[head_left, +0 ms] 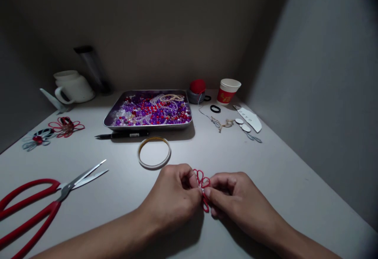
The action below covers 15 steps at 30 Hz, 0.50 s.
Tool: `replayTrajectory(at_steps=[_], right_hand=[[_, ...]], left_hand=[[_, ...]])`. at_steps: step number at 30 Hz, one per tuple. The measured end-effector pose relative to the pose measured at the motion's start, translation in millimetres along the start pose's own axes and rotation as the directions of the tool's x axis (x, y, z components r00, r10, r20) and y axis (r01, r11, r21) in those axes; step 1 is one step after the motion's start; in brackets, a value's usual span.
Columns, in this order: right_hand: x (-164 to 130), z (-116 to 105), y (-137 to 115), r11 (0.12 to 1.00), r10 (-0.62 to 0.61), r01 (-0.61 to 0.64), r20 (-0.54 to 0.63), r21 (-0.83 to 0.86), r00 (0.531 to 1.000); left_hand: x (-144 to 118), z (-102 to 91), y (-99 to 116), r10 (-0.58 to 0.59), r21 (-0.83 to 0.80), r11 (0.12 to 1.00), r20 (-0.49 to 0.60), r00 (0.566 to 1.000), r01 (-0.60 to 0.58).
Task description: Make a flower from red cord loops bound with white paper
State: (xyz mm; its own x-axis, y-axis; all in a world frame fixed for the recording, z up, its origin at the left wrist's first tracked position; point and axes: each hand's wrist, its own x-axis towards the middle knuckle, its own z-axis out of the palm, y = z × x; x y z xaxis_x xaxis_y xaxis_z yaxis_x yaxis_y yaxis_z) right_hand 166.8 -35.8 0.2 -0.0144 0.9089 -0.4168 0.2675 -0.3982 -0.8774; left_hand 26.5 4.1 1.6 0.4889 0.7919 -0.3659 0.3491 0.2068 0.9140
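Observation:
Both hands meet near the front of the grey table and pinch a small red looped cord flower (203,184) between their fingertips. My left hand (174,198) grips its left side with thumb and fingers closed. My right hand (233,196) holds the right side, index finger and thumb pressed on the loops. Part of the red piece is hidden between the fingers. A tape ring (154,152) lies flat just beyond the hands.
A metal tray (115,109) of purple, red and white beads sits at centre back, a black pen (122,135) before it. Red-handled scissors (38,204) lie front left. Finished flowers (65,126) are far left; a paper cup (228,91) and red pincushion (197,89) stand behind.

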Motion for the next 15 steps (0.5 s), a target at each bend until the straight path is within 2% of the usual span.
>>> replayTrajectory(at_steps=[4,10,15], right_hand=[[0.2,-0.1,0.9,1.0,0.006,-0.006,-0.016,-0.002,1.0],[-0.3,0.1,0.9,0.999,-0.028,0.028,-0.007,-0.038,1.0],[0.0,-0.5,0.9,0.999,-0.025,0.025,-0.002,-0.046,1.0]], left_hand=[[-0.1,0.0,2.7,-0.026,0.061,0.998,0.006,1.0,0.026],[2.3,2.5,4.9,-0.032,-0.064,0.997,-0.009,0.999,0.031],[2.5,1.1,2.7,-0.021,-0.1,0.995,0.011,1.0,0.022]])
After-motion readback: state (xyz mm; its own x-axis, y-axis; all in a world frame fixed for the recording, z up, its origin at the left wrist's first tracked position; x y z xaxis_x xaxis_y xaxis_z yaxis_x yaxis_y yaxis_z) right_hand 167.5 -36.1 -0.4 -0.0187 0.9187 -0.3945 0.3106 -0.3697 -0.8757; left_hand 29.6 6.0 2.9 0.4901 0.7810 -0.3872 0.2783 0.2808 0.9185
